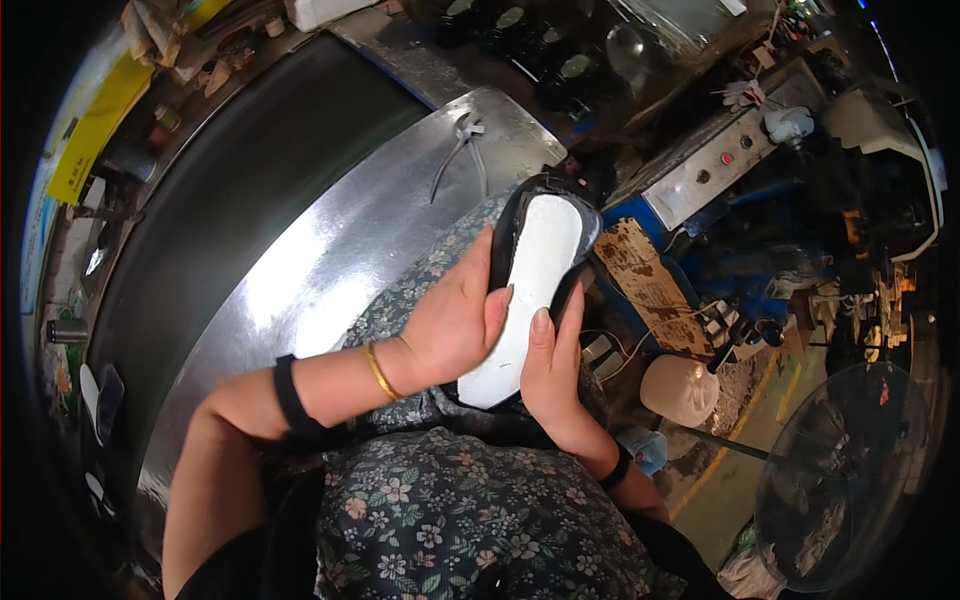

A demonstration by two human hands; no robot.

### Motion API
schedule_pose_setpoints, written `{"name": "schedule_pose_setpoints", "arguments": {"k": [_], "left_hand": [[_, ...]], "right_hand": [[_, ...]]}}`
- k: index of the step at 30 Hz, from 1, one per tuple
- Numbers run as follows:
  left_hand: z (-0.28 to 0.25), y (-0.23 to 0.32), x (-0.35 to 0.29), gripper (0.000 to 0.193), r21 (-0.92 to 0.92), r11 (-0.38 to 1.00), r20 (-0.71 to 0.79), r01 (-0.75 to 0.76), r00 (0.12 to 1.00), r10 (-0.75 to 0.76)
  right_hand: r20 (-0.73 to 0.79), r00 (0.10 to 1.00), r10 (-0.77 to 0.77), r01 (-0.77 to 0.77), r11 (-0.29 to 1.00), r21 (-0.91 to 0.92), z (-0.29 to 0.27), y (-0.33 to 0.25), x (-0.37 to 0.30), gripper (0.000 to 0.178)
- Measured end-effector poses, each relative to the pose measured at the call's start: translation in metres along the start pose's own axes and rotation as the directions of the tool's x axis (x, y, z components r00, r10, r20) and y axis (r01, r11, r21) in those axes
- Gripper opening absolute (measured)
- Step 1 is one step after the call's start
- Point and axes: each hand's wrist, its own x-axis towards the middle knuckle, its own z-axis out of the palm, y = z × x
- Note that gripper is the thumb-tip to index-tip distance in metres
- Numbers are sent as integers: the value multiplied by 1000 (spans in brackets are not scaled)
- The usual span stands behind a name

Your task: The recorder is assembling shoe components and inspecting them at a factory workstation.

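Note:
A black shoe upper [508,245], its underside turned up, rests over my lap with a long white insole [535,262] showing along its middle. My left hand [455,318] grips its left side, the thumb lying on the white insole. From the other side my right hand [552,368] holds the edge, its thumb on the insole and the fingers partly hidden along the side. Beyond the shoe, lasting pincers [465,152] with grey handles lie on the shiny metal tabletop [300,265], touched by neither hand.
A dark conveyor belt [240,180] curves past the tabletop on the left. At the right stand a machine with a button panel [715,160], a pale plastic bucket [680,390] and a round fan [840,475]. Several black shoes [530,40] sit at the far side.

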Motion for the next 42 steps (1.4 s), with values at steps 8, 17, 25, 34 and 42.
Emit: {"name": "schedule_pose_setpoints", "arguments": {"k": [8,17,25,34,42], "left_hand": [[11,-12,33,45,-411,910,-219,-60,975,-35],[-3,-7,90,42,-726,668,184,164,982,-42],[3,-12,84,47,-623,781,191,-44,960,207],[1,-14,91,50,-578,810,95,-101,977,189],[-14,-25,111,76,-660,751,361,39,893,270]], "right_hand": [[39,995,-93,94,995,-35,-10,2,-5,62],[215,935,283,-315,940,131,-38,-15,25,83],[310,927,-212,181,976,124,-56,-28,100,37],[445,895,-39,-221,827,516,-62,-45,107,39],[220,975,-4,-32,987,159,-49,-27,89,49]]}}
